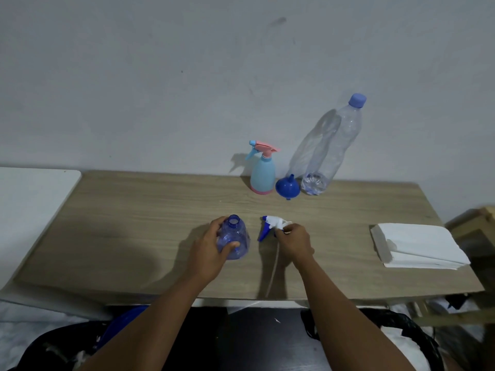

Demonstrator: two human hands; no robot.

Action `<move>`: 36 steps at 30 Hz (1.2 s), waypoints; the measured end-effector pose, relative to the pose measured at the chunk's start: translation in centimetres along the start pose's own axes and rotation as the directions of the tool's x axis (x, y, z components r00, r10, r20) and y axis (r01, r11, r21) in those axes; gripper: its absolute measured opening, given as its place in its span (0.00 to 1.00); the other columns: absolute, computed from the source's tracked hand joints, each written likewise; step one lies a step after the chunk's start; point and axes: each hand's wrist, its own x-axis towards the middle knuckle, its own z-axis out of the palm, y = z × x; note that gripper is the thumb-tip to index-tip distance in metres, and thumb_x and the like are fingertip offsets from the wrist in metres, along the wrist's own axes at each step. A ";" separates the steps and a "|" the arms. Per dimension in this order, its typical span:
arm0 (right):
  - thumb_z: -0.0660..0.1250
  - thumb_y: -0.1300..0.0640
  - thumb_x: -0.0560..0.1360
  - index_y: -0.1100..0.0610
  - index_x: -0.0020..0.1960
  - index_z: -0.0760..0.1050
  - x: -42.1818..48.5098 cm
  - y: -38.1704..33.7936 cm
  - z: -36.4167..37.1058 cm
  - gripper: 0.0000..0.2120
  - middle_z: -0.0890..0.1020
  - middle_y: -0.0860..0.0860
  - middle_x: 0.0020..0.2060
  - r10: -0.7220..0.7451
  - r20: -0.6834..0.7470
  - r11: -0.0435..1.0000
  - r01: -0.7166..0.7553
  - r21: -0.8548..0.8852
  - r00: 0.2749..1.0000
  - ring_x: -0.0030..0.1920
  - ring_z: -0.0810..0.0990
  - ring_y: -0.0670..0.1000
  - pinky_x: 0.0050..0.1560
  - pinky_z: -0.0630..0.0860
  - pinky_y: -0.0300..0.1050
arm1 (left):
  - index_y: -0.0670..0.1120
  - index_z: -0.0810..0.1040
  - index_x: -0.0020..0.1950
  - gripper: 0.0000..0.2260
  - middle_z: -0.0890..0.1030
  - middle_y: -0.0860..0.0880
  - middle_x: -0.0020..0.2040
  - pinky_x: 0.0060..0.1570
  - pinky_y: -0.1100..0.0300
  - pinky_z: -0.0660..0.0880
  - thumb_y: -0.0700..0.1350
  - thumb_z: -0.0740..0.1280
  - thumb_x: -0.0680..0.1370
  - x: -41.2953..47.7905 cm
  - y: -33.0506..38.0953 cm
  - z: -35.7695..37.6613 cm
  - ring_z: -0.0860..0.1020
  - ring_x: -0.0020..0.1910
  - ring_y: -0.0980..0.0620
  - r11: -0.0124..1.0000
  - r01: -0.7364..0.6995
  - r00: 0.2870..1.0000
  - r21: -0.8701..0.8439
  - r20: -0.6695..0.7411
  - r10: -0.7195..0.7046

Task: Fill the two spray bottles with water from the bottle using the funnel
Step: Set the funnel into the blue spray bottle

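Hands (211, 250) mid-table (134, 210), bottle (233, 238), sprayer (272, 226)

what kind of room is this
Probably a plain home room with a makeshift work spot: a wood-look table against a scuffed bare wall, with folded white paper towels on it.

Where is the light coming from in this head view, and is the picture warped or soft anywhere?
Head view: shadows of the water bottle and the light-blue spray bottle fall up-left on the wall, so light comes from the right front; the hands shade the table leftward; wide-angle bending tilts the water bottle; the lower edge is soft; no glare.
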 end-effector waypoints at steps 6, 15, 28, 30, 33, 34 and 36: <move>0.66 0.46 0.76 0.50 0.39 0.77 0.0 0.9 1.0 0.10 0.80 0.48 0.35 0.003 0.010 0.999 -0.002 -0.046 1.000 0.46 0.81 0.56 0.53 0.77 0.55 | 0.57 0.71 0.68 0.27 0.77 0.65 0.58 0.54 0.68 0.75 0.45 0.77 0.73 -0.1 -0.1 0.0 0.77 0.57 0.62 1.000 -0.002 1.000 -0.019 -0.005 0.002; 0.66 0.42 0.77 0.47 0.59 0.79 -0.5 1.0 1.4 0.14 0.83 0.48 0.47 0.036 -0.022 0.992 -0.038 -0.123 0.999 0.48 0.76 0.50 0.62 0.71 0.55 | 0.57 0.71 0.69 0.28 0.78 0.61 0.61 0.56 0.63 0.77 0.46 0.77 0.72 0.2 -0.5 0.2 0.77 0.60 0.59 0.999 -0.001 1.000 -0.033 -0.007 0.001; 0.66 0.40 0.76 0.53 0.67 0.74 0.6 2.2 -0.8 0.24 0.82 0.53 0.59 0.036 -0.095 0.993 -0.025 0.113 0.995 0.60 0.79 0.55 0.67 0.70 0.60 | 0.65 0.70 0.64 0.28 0.76 0.70 0.57 0.57 0.60 0.78 0.47 0.78 0.71 0.4 -0.3 0.4 0.77 0.57 0.64 0.999 -0.019 0.999 -0.032 -0.038 0.017; 0.68 0.42 0.76 0.54 0.69 0.72 2.7 1.8 -1.0 0.26 0.80 0.55 0.61 0.013 -0.131 0.989 0.007 0.149 0.991 0.62 0.78 0.56 0.67 0.70 0.61 | 0.66 0.69 0.63 0.28 0.76 0.71 0.57 0.57 0.63 0.76 0.46 0.78 0.71 0.4 -0.2 0.6 0.77 0.58 0.65 0.999 -0.011 0.999 -0.037 -0.043 0.009; 0.69 0.40 0.74 0.50 0.73 0.67 6.9 0.3 -1.2 0.30 0.80 0.53 0.58 -0.058 -0.168 0.991 0.078 0.111 0.984 0.60 0.79 0.55 0.64 0.72 0.62 | 0.67 0.70 0.62 0.28 0.77 0.69 0.59 0.58 0.62 0.76 0.45 0.78 0.71 0.7 -0.6 0.7 0.77 0.59 0.64 0.998 -0.011 1.000 -0.054 -0.024 0.010; 0.68 0.39 0.73 0.47 0.73 0.66 8.4 -0.1 -1.2 0.31 0.81 0.52 0.55 -0.089 -0.176 0.991 0.106 0.086 0.980 0.57 0.79 0.55 0.62 0.73 0.62 | 0.67 0.71 0.62 0.27 0.77 0.68 0.59 0.58 0.62 0.76 0.45 0.77 0.71 0.8 -0.7 0.6 0.77 0.59 0.63 0.999 -0.010 1.000 -0.050 -0.015 0.009; 0.68 0.38 0.70 0.42 0.70 0.65 10.9 -1.0 -0.8 0.30 0.81 0.49 0.52 -0.143 -0.182 0.986 0.156 0.056 0.973 0.54 0.80 0.55 0.59 0.74 0.62 | 0.69 0.70 0.63 0.28 0.77 0.68 0.60 0.57 0.62 0.75 0.48 0.77 0.70 0.9 -0.8 0.5 0.78 0.59 0.62 1.000 -0.011 1.000 -0.019 -0.004 0.011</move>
